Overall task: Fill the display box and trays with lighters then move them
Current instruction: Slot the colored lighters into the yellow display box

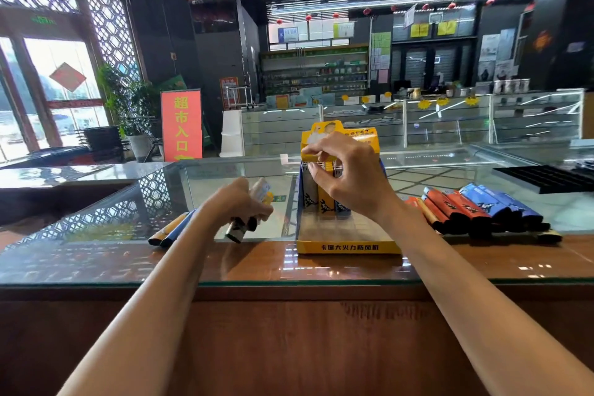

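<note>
**Head view**
- Display box [345, 246]: centre frame, on the glass counter [96, 254]. A few lighters stood in the back row and the front cells were unfilled.
- Right hand [347, 170]: over the back row, fingers curled, pinching the top of the yellow lighter [325, 199].
- Left hand [244, 206]: left of the box, closed round a bundle of lighters [239, 231].
- Loose lighters [475, 209]: lying flat to the right of the box.
- Black tray [546, 178]: right edge of frame.
- Step judged: filling the box, at an early stage.
- Next move called for: seat the lighter upright, then take another from the bundle.
</note>
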Action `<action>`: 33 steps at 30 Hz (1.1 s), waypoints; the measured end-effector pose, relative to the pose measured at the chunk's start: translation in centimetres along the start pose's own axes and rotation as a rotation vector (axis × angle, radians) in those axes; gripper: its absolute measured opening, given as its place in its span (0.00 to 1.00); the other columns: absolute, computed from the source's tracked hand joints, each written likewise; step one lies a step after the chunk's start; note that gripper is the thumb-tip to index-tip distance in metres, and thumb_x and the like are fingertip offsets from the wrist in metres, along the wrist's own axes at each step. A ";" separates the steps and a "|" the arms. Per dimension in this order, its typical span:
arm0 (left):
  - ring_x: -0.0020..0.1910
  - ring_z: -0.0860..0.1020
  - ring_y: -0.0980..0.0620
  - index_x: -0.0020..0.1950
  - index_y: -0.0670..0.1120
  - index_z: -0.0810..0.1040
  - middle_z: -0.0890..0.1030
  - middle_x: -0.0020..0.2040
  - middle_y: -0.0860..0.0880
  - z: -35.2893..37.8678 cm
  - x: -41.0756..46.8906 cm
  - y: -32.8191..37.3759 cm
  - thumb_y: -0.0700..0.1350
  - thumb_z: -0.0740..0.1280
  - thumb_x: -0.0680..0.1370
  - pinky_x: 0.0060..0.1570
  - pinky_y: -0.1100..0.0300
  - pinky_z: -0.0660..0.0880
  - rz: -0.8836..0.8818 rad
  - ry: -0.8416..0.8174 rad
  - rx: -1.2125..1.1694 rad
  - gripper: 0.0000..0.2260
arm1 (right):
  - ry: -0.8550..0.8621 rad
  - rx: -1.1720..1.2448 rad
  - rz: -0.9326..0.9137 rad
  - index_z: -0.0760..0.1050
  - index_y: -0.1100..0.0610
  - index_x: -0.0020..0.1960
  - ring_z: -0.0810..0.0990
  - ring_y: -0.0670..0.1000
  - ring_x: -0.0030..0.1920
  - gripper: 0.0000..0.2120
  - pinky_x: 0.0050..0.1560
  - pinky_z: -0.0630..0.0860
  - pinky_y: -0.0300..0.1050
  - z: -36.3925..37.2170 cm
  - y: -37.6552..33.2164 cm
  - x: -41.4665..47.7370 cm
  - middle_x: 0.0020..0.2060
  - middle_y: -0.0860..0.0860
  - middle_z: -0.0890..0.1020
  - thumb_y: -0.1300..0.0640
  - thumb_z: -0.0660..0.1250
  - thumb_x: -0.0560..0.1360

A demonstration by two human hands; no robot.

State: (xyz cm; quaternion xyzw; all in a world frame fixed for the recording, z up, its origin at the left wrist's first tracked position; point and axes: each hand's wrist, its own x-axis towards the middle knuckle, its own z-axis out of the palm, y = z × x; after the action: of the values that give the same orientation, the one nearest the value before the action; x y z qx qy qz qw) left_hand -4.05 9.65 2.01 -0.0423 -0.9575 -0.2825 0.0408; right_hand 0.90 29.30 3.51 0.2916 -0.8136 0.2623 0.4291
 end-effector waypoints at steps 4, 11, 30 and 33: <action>0.29 0.76 0.55 0.41 0.38 0.78 0.79 0.34 0.45 -1.1 -1.1 -1.1 0.40 0.70 0.74 0.27 0.65 0.72 0.244 -0.091 -0.709 0.06 | 0.072 0.143 0.059 0.79 0.60 0.53 0.79 0.48 0.41 0.09 0.38 0.71 0.28 0.3 -0.4 0.2 0.45 0.53 0.82 0.63 0.68 0.73; 0.41 0.79 0.52 0.51 0.38 0.78 0.81 0.42 0.46 0.4 -1.0 0.5 0.42 0.66 0.74 0.38 0.63 0.76 0.596 -0.279 -0.983 0.09 | 0.001 0.256 0.226 0.80 0.59 0.52 0.79 0.48 0.41 0.11 0.42 0.73 0.32 0.5 0.0 0.5 0.41 0.49 0.81 0.53 0.69 0.74; 0.41 0.82 0.50 0.46 0.40 0.81 0.83 0.41 0.44 1.4 -1.3 1.3 0.45 0.68 0.73 0.37 0.63 0.77 0.520 -0.357 -1.057 0.08 | -0.152 0.988 0.431 0.77 0.56 0.54 0.78 0.44 0.42 0.15 0.44 0.73 0.39 -0.7 0.5 0.4 0.39 0.46 0.81 0.57 0.67 0.67; 0.42 0.82 0.49 0.46 0.40 0.81 0.84 0.43 0.44 1.4 -1.1 1.2 0.46 0.68 0.74 0.37 0.63 0.77 0.484 -0.341 -1.113 0.09 | -0.108 1.037 0.434 0.75 0.59 0.49 0.80 0.46 0.42 0.13 0.41 0.74 0.36 -1.1 0.7 0.8 0.41 0.51 0.81 0.58 0.69 0.65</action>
State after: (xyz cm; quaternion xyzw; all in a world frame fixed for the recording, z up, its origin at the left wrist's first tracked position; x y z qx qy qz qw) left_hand -2.88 11.34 1.40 -0.3170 -0.6233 -0.7106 -0.0780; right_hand 0.71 30.34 4.62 0.3035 -0.6402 0.6948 0.1238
